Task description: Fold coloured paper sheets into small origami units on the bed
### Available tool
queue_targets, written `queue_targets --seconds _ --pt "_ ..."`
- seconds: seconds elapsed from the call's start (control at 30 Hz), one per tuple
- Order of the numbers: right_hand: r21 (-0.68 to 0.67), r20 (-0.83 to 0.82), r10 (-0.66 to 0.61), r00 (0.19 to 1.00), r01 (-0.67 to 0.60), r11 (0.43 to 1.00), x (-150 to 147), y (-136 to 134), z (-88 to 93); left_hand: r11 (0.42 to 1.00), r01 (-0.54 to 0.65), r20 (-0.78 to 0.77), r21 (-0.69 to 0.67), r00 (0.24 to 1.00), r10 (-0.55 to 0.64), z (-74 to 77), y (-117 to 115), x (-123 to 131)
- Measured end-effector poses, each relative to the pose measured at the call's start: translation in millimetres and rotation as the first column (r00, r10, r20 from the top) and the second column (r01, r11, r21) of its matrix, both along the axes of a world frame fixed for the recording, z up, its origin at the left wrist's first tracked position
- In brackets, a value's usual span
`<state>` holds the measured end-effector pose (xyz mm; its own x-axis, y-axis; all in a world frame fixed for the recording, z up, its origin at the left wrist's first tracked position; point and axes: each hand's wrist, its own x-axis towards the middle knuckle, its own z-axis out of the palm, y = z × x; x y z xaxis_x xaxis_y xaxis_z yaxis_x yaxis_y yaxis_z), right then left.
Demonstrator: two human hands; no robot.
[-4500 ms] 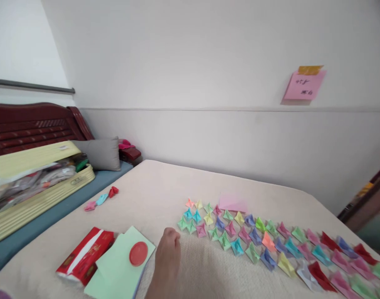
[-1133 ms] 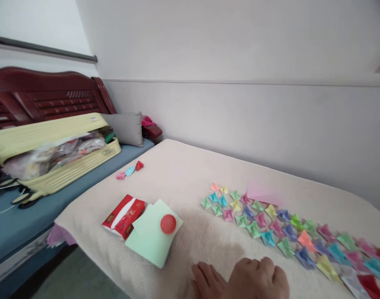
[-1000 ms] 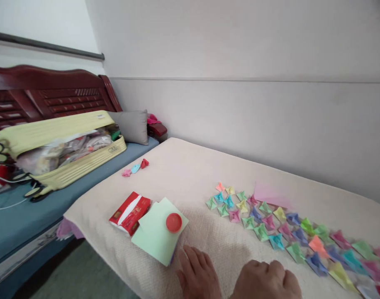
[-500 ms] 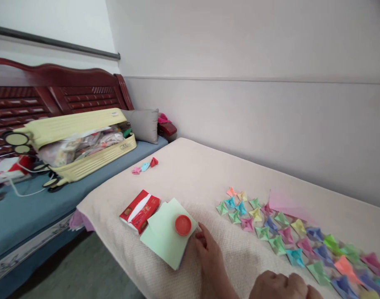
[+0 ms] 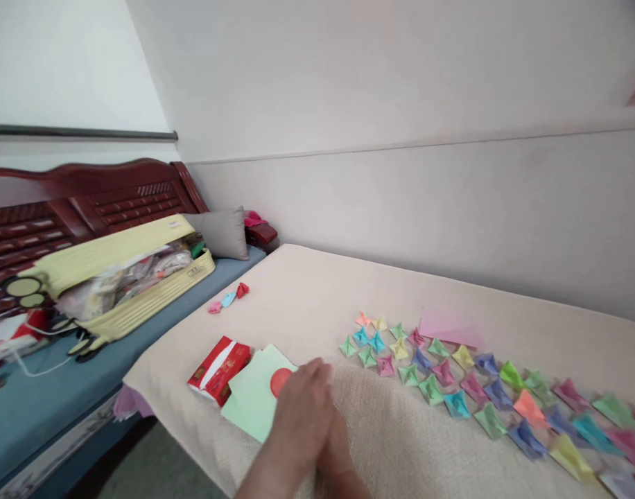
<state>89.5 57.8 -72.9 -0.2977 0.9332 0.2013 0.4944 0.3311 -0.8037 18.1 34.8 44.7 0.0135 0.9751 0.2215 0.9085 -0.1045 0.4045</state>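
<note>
My left hand (image 5: 303,405) and my right hand (image 5: 339,443) are pressed together at the front of the bed. The left fingers look stretched out and lie against the right hand; no object shows between them. The right fingers are mostly hidden behind the left hand. Just beyond lies a stack of pale green paper sheets (image 5: 249,395), partly covered by the left hand and forearm. A round red lid or shallow dish (image 5: 280,381) rests on it. To the right, folded colourful paper pieces (image 5: 444,372) sit in several rows. Behind them is a translucent pink sheet (image 5: 450,328).
A red tissue pack (image 5: 221,371) touches the paper stack's left side. Farther back lie three small folded pieces (image 5: 228,299). A cream suitcase (image 5: 145,305) gapes on the blue mattress (image 5: 16,409) at left, near a grey pillow (image 5: 221,232). A wall (image 5: 401,201) borders the far side.
My right hand has moved left from the lower right to meet my left hand. Both are now together in front of the paper stack. The view has tilted up and turned slightly right.
</note>
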Motion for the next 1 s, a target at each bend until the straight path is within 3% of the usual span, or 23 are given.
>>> queue_targets --seconds 0.1,0.17,0.27,0.37,0.6,0.8,1.0 --pt "0.026 -0.063 0.032 0.997 -0.031 0.999 3 -1 -4.1 0.972 -0.181 -0.155 -0.152 0.975 0.157 -12.9 -15 -54" --pt "0.034 -0.092 0.050 0.994 -0.047 0.998 6 -3 -5.2 0.952 -0.208 -0.206 -0.225 0.965 0.162 -29.1 -30 -77" --pt "0.028 -0.119 0.072 0.990 -0.070 0.997 8 -4 -3.2 0.943 -0.141 -0.186 -0.301 0.979 0.087 -53.7 -52 -91" --pt "-0.005 -0.145 0.088 0.986 -0.090 0.996 8 -5 2.1 0.947 -0.046 -0.158 -0.319 0.987 -0.005 -67.5 -65 -93" --pt "-0.245 -0.261 0.028 0.965 -0.094 0.965 5 -26 11.0 0.966 0.055 0.129 -0.254 0.991 -0.023 -69.0 -63 -116" --pt "-0.579 -0.356 -0.062 0.932 -0.168 0.798 -16 -57 7.3 0.979 0.056 0.293 -0.198 0.956 0.005 -68.1 -61 -119" --pt "-0.729 -0.456 -0.166 0.874 -0.261 0.632 -31 -61 16.7 0.981 0.052 0.475 -0.184 0.879 0.042 -66.5 -61 -117"
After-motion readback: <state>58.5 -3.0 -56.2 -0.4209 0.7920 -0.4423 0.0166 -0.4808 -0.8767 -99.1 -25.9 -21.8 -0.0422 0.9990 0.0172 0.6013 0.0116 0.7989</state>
